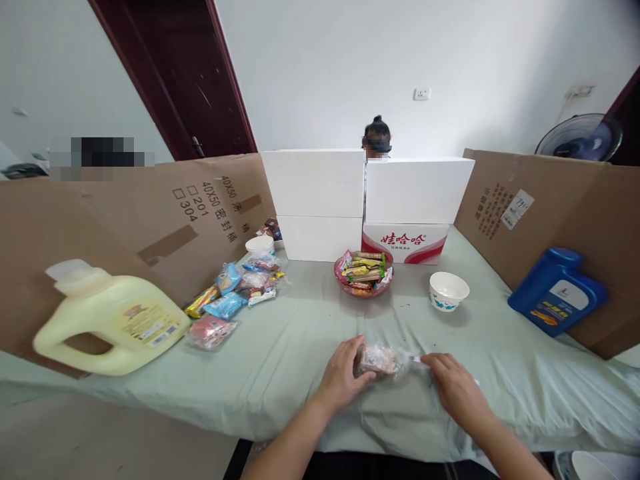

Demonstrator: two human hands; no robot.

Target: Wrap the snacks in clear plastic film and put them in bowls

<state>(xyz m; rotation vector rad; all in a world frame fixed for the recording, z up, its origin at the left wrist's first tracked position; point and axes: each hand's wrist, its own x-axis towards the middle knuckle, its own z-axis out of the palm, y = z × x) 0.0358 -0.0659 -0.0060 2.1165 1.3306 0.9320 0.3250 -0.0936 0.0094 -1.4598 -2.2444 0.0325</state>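
Gripping a clear-wrapped snack packet [383, 361] low in the frame's centre, the left hand [344, 378] curls around its end while the right hand [456, 389] pinches the wrapper's tail, on the green-covered table [280, 353].

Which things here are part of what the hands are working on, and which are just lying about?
In hand:
- clear-wrapped brown snack packet, gripped by left hand and right hand
- red bowl of wrapped snacks
- loose pile of snack packets

Lying about:
- pale yellow plastic jug
- blue plastic jug
- white paper bowl
- white foam boxes
- cardboard walls
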